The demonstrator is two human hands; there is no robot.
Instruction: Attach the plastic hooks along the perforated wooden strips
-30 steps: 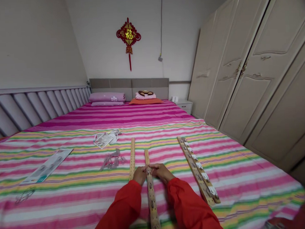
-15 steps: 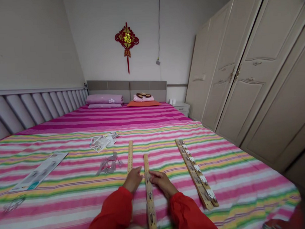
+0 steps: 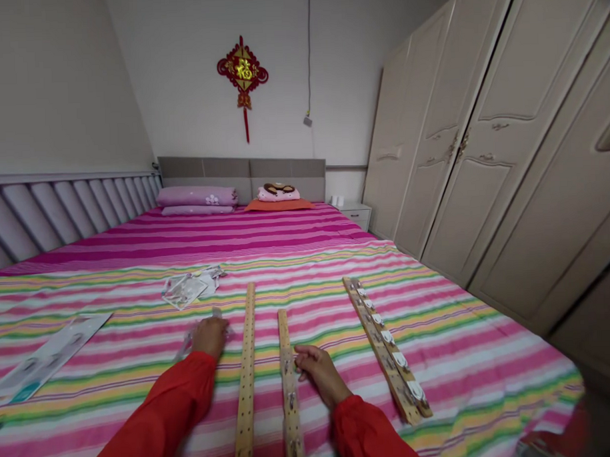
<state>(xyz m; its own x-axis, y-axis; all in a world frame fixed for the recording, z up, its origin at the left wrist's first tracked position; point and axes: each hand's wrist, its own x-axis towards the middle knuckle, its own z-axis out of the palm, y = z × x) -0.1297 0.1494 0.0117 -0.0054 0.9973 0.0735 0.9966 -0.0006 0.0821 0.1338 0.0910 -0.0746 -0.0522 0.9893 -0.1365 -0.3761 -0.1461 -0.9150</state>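
Note:
On the striped sheet, my left hand (image 3: pixel 211 336) reaches down onto the small clear plastic bags (image 3: pixel 186 340); its fingertips are hidden, so its hold cannot be made out. My right hand (image 3: pixel 321 372) is beside the upper part of a wooden strip (image 3: pixel 285 337) that bears metal pieces, its fingers curled and thumb and forefinger close together. Anything between those fingers is too small to tell. Between my hands lies a bare wooden strip with holes (image 3: pixel 247 370).
Two strips with metal and white pieces (image 3: pixel 384 342) lie side by side at the right. White packets (image 3: pixel 184 289) are beyond my left hand, and a long clear package (image 3: pixel 52 354) is at the far left. Pillows (image 3: pixel 198 197) and a wardrobe (image 3: pixel 488 182) stand farther off.
My left hand has moved left, from beside the metal-bearing strip to the plastic bags. My right hand stays near that strip. The view has shifted slightly.

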